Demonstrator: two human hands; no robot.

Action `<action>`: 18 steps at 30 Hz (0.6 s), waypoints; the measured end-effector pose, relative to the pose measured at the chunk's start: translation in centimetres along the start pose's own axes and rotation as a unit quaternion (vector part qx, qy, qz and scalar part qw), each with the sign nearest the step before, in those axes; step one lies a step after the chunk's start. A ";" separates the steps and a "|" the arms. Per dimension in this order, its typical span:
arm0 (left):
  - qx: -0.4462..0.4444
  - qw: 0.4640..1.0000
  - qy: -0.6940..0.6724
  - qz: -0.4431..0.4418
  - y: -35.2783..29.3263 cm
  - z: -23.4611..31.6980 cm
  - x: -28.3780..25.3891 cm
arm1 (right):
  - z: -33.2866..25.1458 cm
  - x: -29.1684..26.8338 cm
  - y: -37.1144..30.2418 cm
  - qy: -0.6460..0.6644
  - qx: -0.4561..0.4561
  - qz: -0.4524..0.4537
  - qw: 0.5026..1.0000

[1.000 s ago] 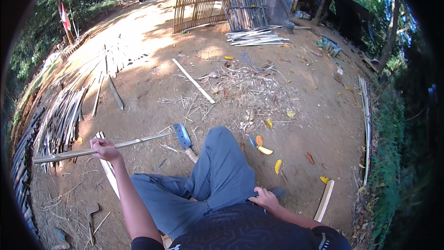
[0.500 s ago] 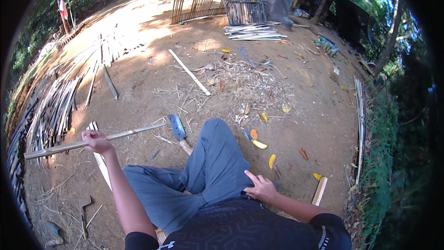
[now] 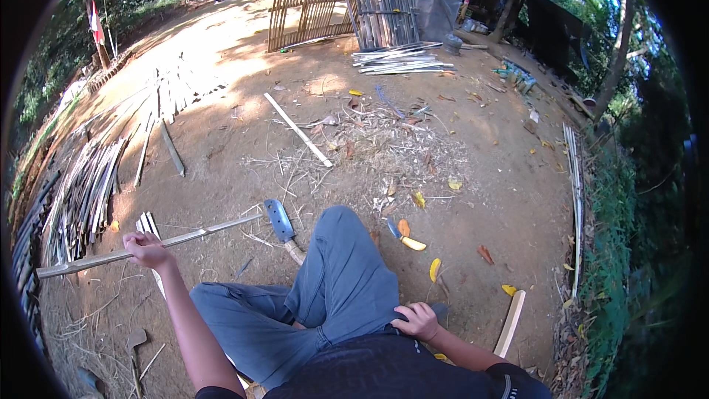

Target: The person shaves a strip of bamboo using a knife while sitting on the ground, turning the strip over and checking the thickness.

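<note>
My left hand (image 3: 146, 250) is closed around a long split bamboo strip (image 3: 196, 234), held out to the left and slanting up toward the middle. Beside the strip's far end lies a broad cleaver-like blade (image 3: 279, 220) with holes along it and a pale wrapped handle, next to my raised knee. My right hand (image 3: 418, 321) rests at my right hip on the grey trousers (image 3: 347, 266). Its fingers are curled against dark cloth or some dark thing I cannot make out. A knife (image 3: 408, 236) with a yellow handle lies on the ground beyond that knee.
Bundled bamboo strips (image 3: 85, 192) lie at the left. A single pale strip (image 3: 298, 129) and shavings (image 3: 399, 140) are ahead. Bamboo panels (image 3: 380, 11) stand at the back above stacked strips (image 3: 402, 60). A wooden piece (image 3: 511, 323) lies by my right arm; a small-bladed tool (image 3: 136, 347) lies lower left.
My left hand and the bamboo strip have shifted slightly down and left in view. My right hand's extended finger has curled in at the hip. The whole view has tilted slightly.
</note>
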State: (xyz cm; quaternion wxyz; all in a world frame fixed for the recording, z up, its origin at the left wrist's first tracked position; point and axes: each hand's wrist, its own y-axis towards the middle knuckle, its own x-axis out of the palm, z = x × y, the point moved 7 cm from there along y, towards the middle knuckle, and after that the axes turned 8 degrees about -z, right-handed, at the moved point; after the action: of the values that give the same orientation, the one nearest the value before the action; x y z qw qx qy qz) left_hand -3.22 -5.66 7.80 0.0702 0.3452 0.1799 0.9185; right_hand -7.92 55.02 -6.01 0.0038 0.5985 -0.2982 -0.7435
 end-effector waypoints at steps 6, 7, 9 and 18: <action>-0.002 1.000 -0.001 -0.017 1.6 -0.6 -1.6 | -0.3 -0.5 0.5 0.023 0.073 -0.017 0.997; -0.003 1.000 0.002 -0.016 1.8 -0.6 -1.5 | -0.4 -0.7 -0.3 0.025 0.077 -0.020 0.997; -0.006 1.000 0.010 -0.009 1.8 -0.8 -1.7 | -0.1 -0.9 -1.7 0.035 0.080 -0.025 0.996; 0.000 0.998 0.040 0.055 1.8 0.1 -1.9 | -0.2 -2.0 -2.7 0.069 0.063 -0.073 0.993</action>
State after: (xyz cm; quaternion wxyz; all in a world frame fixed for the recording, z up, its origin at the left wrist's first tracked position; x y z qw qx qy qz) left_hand -1.70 -7.74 7.42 0.0126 0.3171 0.1631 0.9342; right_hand -6.19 57.89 -5.44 -0.0677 0.6672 -0.2994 -0.6787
